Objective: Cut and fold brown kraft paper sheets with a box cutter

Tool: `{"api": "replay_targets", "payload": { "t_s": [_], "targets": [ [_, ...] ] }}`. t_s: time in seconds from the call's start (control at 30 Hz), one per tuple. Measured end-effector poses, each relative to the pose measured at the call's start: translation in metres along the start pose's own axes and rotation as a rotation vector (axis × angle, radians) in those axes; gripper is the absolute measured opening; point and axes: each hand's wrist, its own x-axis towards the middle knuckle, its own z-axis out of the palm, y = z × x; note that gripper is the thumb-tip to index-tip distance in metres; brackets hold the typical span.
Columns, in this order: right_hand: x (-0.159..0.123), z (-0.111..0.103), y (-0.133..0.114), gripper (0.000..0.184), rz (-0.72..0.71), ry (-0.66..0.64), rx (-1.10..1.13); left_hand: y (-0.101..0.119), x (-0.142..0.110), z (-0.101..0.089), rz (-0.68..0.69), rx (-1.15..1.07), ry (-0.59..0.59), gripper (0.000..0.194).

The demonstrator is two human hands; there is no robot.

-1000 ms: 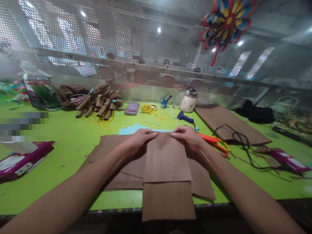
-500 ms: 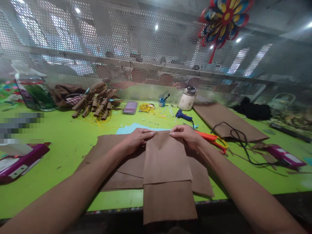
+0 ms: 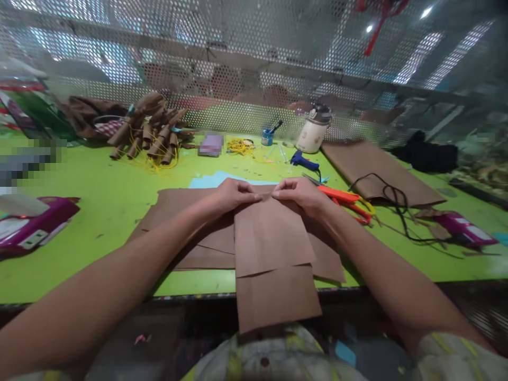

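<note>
A folded strip of brown paper (image 3: 273, 238) lies over other brown paper sheets (image 3: 186, 211) and hangs past the table's front edge. My left hand (image 3: 234, 197) pinches its far edge from the left, thumb and fingers together. From the right, my right hand (image 3: 299, 194) pinches the same edge, its fingertips close to the left ones. The paper dips slightly between them. Behind the hands lies a light blue sheet (image 3: 216, 180). Orange-handled scissors (image 3: 343, 196) rest just right of my right hand.
A blue glue gun (image 3: 304, 160), a white bottle (image 3: 313, 132) and a small blue jar (image 3: 268, 137) stand behind. Rolled brown paper tubes (image 3: 156, 132) with yellow string lie back left. Purple power strips (image 3: 462, 228) sit at both sides, a black cord (image 3: 397, 211) trailing at the right.
My fingertips have come closer together along the paper's far edge, both still pinching it. The view has tipped downward, so more of the space below the table shows.
</note>
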Motion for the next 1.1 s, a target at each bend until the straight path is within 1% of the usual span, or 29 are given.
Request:
{"api": "replay_targets", "payload": {
  "t_s": [0.17, 0.33, 0.5, 0.67, 0.8, 0.87, 0.97, 1.1],
  "targets": [
    [-0.003, -0.002, -0.002, 0.025, 0.002, -0.030, -0.006, 0.000, -0.001, -0.001, -0.024, -0.062, 0.005, 0.029],
    [-0.002, -0.007, -0.001, 0.027, 0.027, -0.095, 0.038, 0.002, -0.001, 0.000, -0.042, -0.131, -0.010, 0.024],
    [-0.001, -0.008, 0.001, 0.023, 0.010, -0.140, 0.027, 0.000, 0.000, 0.002, -0.052, -0.121, 0.005, 0.025],
    [-0.001, -0.007, 0.003, 0.022, 0.017, -0.125, 0.018, 0.000, -0.001, 0.003, -0.032, -0.085, -0.017, 0.026],
    [0.001, -0.007, 0.005, 0.022, -0.014, -0.084, -0.023, 0.000, -0.001, 0.003, -0.020, -0.101, -0.024, 0.026],
    [0.002, -0.007, 0.005, 0.023, -0.006, -0.094, -0.043, -0.002, 0.000, 0.004, -0.018, -0.122, -0.026, 0.026],
    [0.003, -0.007, 0.005, 0.023, 0.022, -0.142, -0.086, -0.005, 0.001, 0.003, -0.026, -0.152, -0.041, 0.025],
    [0.007, -0.005, 0.008, 0.023, -0.027, -0.131, -0.128, -0.008, 0.001, -0.001, -0.017, -0.111, -0.080, 0.028]
  ]
}}
